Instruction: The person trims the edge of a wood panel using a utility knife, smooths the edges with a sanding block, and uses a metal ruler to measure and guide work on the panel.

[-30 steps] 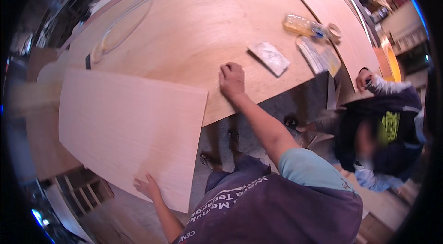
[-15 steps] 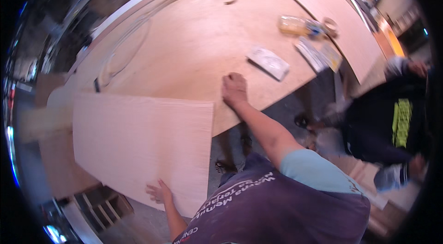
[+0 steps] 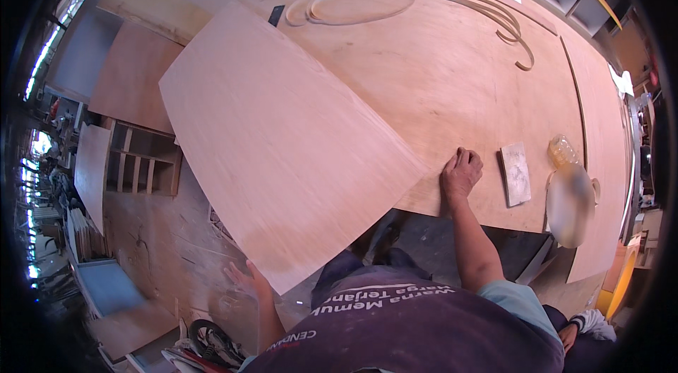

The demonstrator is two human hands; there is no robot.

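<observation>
A large pale wood panel (image 3: 275, 140) lies slanted across the left end of the worktable (image 3: 438, 91), its near end jutting past the table edge. At that jutting end is my left hand (image 3: 248, 281), fingers stretched apart beside the panel's lower edge. My right hand (image 3: 462, 174) rests on the tabletop near the front edge, right of the panel's corner. Its fingers are curled closed, and whatever they may hold is hidden. A whitish rectangular block (image 3: 515, 174) lies just right of it.
Curled thin strips (image 3: 424, 2) lie along the table's far side. A plastic bottle (image 3: 563, 152) stands out at the right, beside a blurred pale oval shape (image 3: 571, 205). A wooden compartment box (image 3: 145, 160) is at the left. Another person's hand (image 3: 568, 336) shows at lower right.
The view has swung, so the panel and table appear turned clockwise. My right hand still rests closed on the table; the left stays by the panel's near end. The other person is mostly out of view.
</observation>
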